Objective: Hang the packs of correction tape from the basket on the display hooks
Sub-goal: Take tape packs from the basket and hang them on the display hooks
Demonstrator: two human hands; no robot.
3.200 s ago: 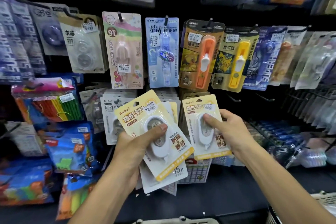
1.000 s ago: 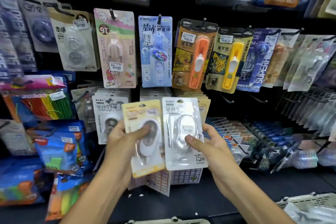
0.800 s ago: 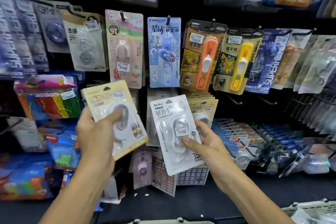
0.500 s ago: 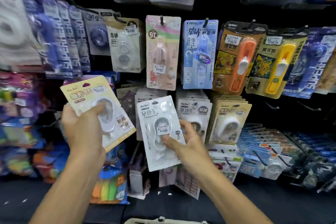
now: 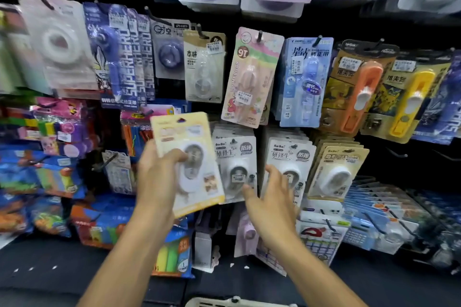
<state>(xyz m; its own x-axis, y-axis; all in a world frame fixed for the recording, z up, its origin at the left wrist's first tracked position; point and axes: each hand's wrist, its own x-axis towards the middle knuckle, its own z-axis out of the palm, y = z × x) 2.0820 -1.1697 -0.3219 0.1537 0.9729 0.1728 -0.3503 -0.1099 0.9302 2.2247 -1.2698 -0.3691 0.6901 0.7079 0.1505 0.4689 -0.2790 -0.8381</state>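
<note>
My left hand (image 5: 156,177) grips a yellow correction tape pack (image 5: 197,192) upright in front of the display, thumb on its white dispenser. Just right of it a white correction tape pack (image 5: 235,157) hangs at the front of a stack on a display hook. My right hand (image 5: 272,199) hovers below and right of that pack, fingers spread and holding nothing, thumb near its lower edge. Another white stack (image 5: 290,157) and a yellow stack (image 5: 336,169) hang further right. The basket rim (image 5: 237,303) shows at the bottom edge.
A row of other tape packs hangs above, among them a pink one (image 5: 249,77) and a blue one (image 5: 304,82). Coloured packets (image 5: 50,177) crowd the left side. Blue packs (image 5: 374,212) fill hooks at the lower right. An empty hook (image 5: 396,154) sticks out right of the yellow stack.
My right hand has let go of the white pack, which now hangs on the hook. My left hand has brought the yellow pack rightwards, close beside it.
</note>
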